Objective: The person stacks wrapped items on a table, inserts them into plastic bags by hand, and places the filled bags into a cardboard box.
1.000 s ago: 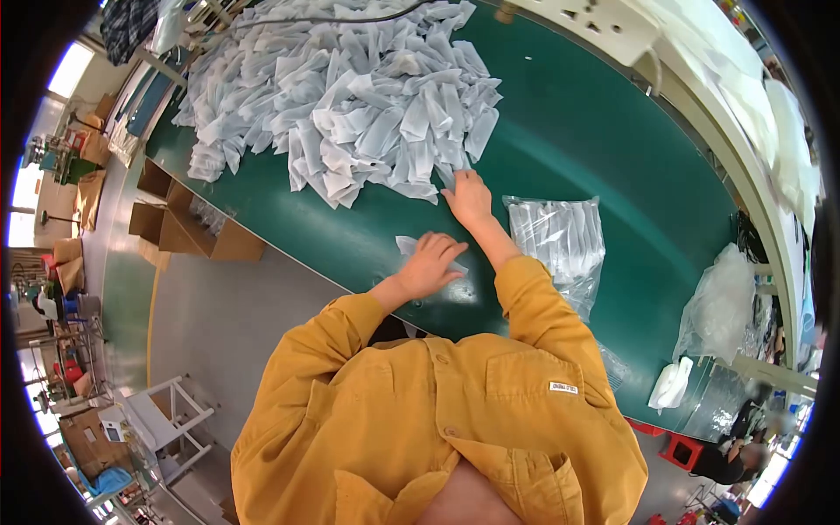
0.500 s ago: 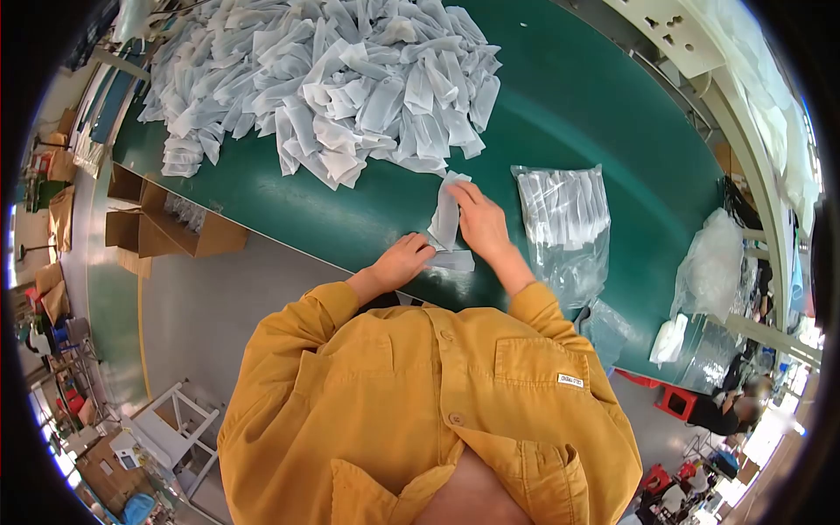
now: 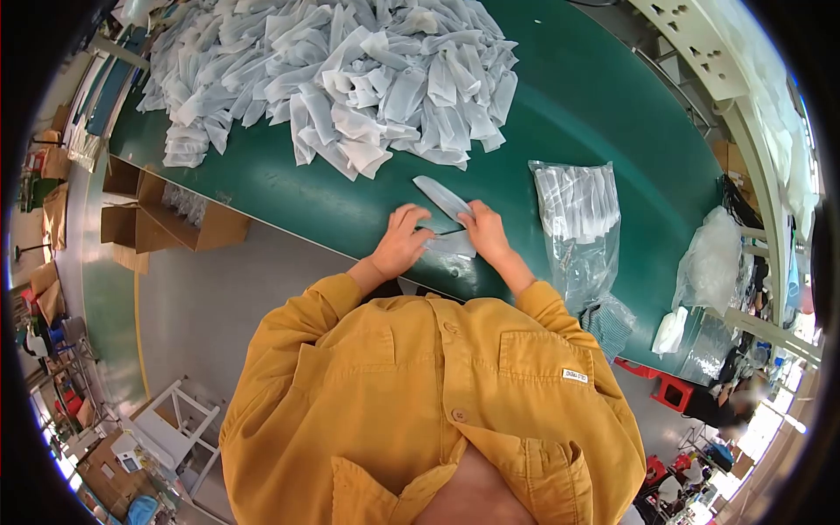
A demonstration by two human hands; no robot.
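My right hand [image 3: 484, 231] pinches the lower end of a pale translucent wrapped strip [image 3: 443, 198], which slants up and to the left. To its left, my left hand [image 3: 403, 242] has curled fingers touching the left end of a second pale strip [image 3: 452, 243] that lies flat on the green table; whether they grip it is hard to make out. A large heap of similar pale wrapped pieces [image 3: 385, 83] lies beyond both hands. Right of my right hand is a clear plastic bag [image 3: 577, 206] with a row of white pieces inside.
An open cardboard box [image 3: 214, 229] stands beyond the table's left edge. Folded striped material [image 3: 608, 325] lies near the front edge. At the right are a bulging clear bag [image 3: 713, 267], a white bottle-like item [image 3: 670, 331] and a power strip [image 3: 696, 39]. A person sits far right.
The right hand first reached to the heap, then brought a strip down beside the left hand. That strip has since tilted leftward, and the left hand has shifted slightly up.
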